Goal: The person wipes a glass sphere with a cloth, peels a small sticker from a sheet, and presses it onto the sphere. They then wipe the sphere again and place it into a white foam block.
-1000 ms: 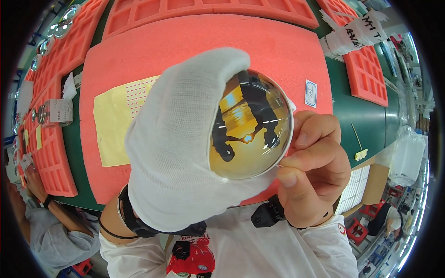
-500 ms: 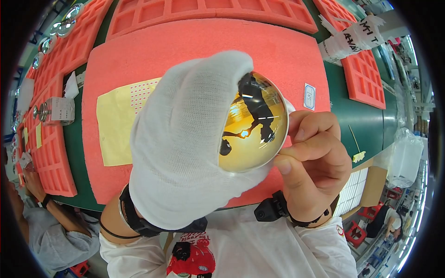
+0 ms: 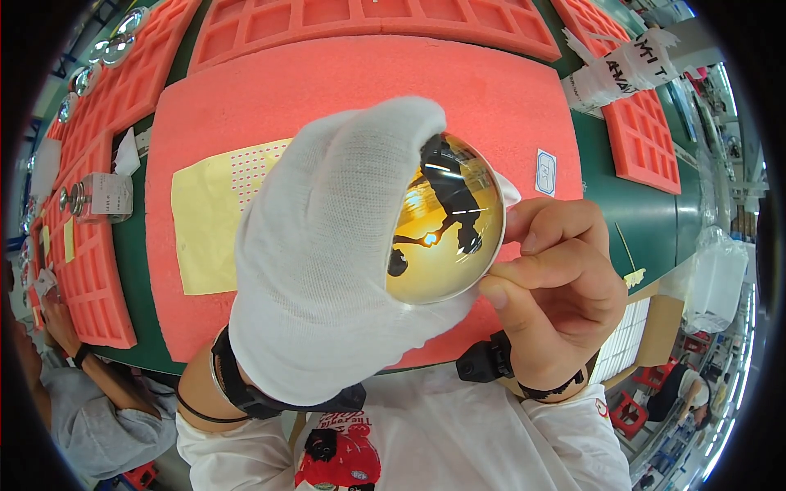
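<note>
Mid-frame, left hand (image 3: 327, 237) clasps glossy dome (image 3: 450, 221); right hand (image 3: 565, 286) pinches at its edge, catch unclear. We judge edge work; steadiness needed next.

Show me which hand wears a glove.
The left hand, in a white knitted glove, cradling the shiny, round, golden-looking domed disc; the right hand is bare.

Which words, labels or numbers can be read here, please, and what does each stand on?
I'll locate the writing without copying it.
White-wrapped post, upper right: large black lettering, legible.
Small white card with a blue border: short writing, too small to be sure of.
White label on the glass jar: too small to read.
White shirt: red lettering, upside down and partly blurred.
Shiny dome in the gloved left hand: no writing visible.
</note>
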`<state>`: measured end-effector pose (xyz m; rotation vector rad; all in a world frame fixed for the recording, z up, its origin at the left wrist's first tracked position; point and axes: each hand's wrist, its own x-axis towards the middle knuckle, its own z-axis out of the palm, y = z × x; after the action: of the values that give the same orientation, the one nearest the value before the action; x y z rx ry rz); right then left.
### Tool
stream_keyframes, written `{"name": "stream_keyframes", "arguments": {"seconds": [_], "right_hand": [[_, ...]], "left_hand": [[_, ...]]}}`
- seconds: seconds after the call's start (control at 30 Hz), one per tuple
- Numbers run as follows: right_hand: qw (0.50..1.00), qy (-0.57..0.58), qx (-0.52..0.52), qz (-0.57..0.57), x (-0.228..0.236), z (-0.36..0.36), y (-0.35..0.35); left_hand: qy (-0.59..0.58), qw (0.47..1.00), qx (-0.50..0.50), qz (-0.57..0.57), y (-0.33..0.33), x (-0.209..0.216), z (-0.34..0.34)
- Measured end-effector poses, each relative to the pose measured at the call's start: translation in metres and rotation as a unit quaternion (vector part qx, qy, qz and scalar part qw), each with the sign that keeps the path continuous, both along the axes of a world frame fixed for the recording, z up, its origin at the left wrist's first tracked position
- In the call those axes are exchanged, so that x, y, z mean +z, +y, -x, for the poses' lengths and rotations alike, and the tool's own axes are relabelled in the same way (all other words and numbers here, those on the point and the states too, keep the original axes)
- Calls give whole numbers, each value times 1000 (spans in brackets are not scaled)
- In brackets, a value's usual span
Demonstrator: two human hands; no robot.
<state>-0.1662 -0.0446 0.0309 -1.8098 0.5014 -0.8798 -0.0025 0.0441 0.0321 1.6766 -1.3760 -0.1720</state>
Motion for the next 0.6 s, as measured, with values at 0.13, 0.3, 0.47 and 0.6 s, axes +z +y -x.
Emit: {"name": "stream_keyframes", "arguments": {"seconds": [0.13,0.3,0.47,0.6], "right_hand": [[1000,-3,1,13,-2,0,-2],[1000,-1,7,27,-1,-1,-2],[999,0,24,39,-4,0,-8],[997,-1,71,-26,-6,-1,-18]], "left_hand": [[-7,1000,9,-6,-1,1,2],[-13,1000,2,-5,-1,0,0],[-65,998,-8,3,0,3,-2],[-43,998,-39,12,2,5,-7]]}}
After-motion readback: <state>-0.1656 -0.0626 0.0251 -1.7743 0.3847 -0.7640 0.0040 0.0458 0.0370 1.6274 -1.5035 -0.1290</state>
